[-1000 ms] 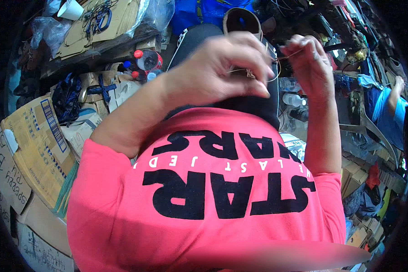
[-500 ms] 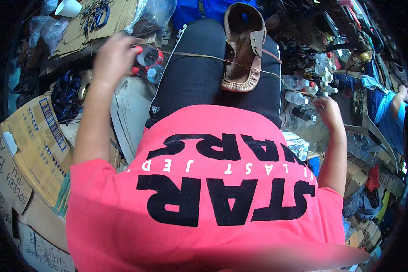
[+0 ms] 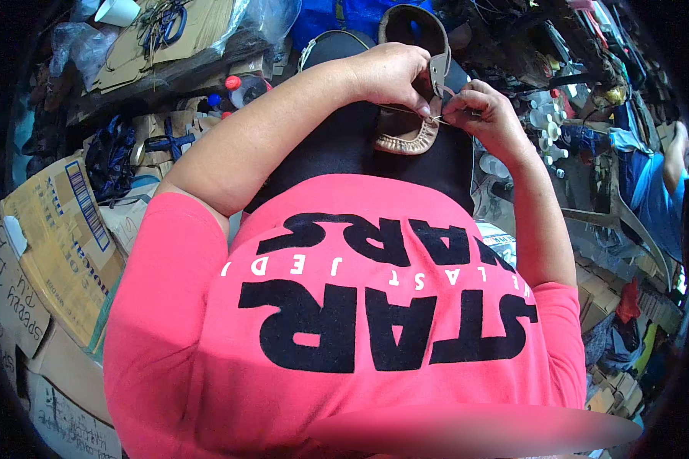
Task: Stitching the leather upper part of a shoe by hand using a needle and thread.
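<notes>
A brown leather moccasin with a gathered, stitched toe lies on my lap, its toe toward me. My left hand reaches across its opening, fingers and thumb closed about the side edge by the eyelet flap. Close by on the right, my right hand pinches a thin thread at the shoe's side. Whether a needle is on the thread is too small to tell. Part of the moccasin's inside is hidden under my left hand.
Plastic bottles crowd the right side near a curved metal blade-like piece. Cardboard boxes are stacked at left. Flat cardboard sheets with dark-handled tools lie far left. Another person's arm shows at the right edge.
Both hands, spread wide with the thread stretched out between them, have come together at the moccasin's right side. My left hand has moved right and onto the shoe; the shoe stays in place.
</notes>
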`<state>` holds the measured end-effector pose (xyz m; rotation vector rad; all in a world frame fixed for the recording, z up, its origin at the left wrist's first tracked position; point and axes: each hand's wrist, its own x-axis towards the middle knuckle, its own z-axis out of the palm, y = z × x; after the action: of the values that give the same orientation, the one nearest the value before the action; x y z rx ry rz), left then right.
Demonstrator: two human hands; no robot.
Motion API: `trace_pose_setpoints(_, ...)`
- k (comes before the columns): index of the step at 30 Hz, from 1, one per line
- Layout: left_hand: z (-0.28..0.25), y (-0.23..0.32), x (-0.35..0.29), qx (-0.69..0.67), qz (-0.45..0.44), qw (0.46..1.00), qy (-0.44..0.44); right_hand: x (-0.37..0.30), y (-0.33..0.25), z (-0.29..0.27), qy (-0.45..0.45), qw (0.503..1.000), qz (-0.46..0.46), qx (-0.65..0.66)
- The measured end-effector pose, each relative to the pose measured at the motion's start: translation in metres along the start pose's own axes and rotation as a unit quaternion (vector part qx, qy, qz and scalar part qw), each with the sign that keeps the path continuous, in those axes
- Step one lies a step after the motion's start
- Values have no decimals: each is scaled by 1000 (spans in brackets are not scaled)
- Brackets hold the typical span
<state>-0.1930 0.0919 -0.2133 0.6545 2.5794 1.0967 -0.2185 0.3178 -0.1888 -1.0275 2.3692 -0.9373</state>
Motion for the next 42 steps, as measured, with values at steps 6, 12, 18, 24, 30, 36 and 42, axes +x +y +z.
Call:
trace_pose_setpoints(6, 12, -10, 2, -192, -31, 980, -41, -7, -1, 10, 7, 1000, -3, 21)
trace_pose_setpoints(12, 14, -10, -1, -252, -2, 967, -29, -13, -4, 1, 19, 1000, -13, 11)
trace_pose_setpoints(18, 17, -9, -2, -253, -11, 967, -7, -10, -3, 9, 17, 999, -15, 46)
trace_pose_setpoints(24, 10, -12, -5, -104, 103, 989, -18, -17, -7, 16, 44, 998, -48, 0)
trace_pose_setpoints(30, -2, 6, -13, -10, 78, 993, -89, -24, -22, 19, 57, 990, -74, -106)
trace_pose_setpoints(36, 5, -2, -12, 17, 79, 992, -99, -15, -67, 11, -50, 914, -125, -382)
trace_pose_setpoints(42, 14, -7, 2, -50, 64, 996, 31, -3, -54, 24, -45, 914, -97, -392)
